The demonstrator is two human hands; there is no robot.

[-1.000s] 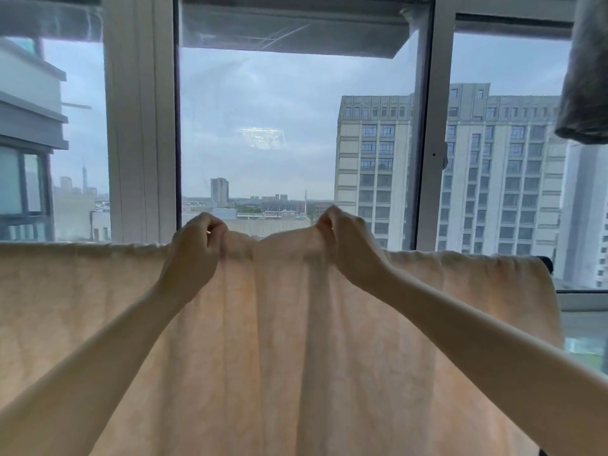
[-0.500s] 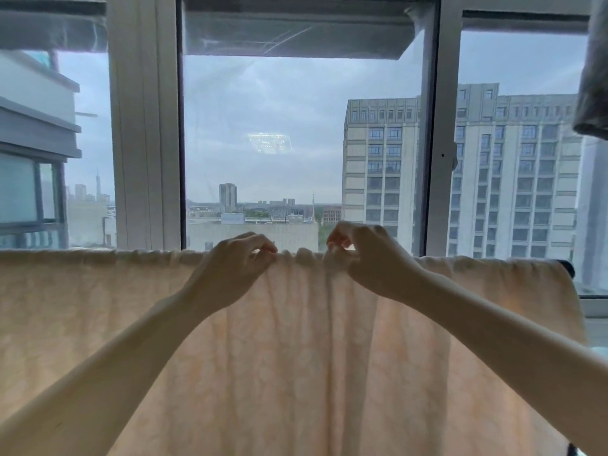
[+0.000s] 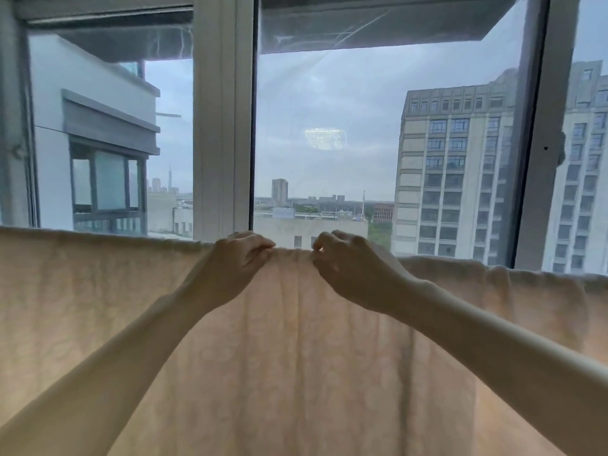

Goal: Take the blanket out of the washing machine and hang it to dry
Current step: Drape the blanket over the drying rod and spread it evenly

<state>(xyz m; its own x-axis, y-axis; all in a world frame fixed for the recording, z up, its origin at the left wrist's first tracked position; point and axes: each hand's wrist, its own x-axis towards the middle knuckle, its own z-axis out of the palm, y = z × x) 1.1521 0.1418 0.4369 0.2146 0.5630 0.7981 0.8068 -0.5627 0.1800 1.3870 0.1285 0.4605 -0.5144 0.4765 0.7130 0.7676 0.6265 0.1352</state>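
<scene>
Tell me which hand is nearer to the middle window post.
Left. The left hand pinches the blanket just below the post; the right hand pinches it farther right.

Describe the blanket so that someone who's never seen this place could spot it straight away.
Find the big white-framed window facing city buildings. Across its lower part hangs a wide, pale peach blanket, filling the bottom half of the view. Unlike the hard window above, it is soft, faintly patterned cloth, with the left hand and right hand pinching its top edge.
</scene>
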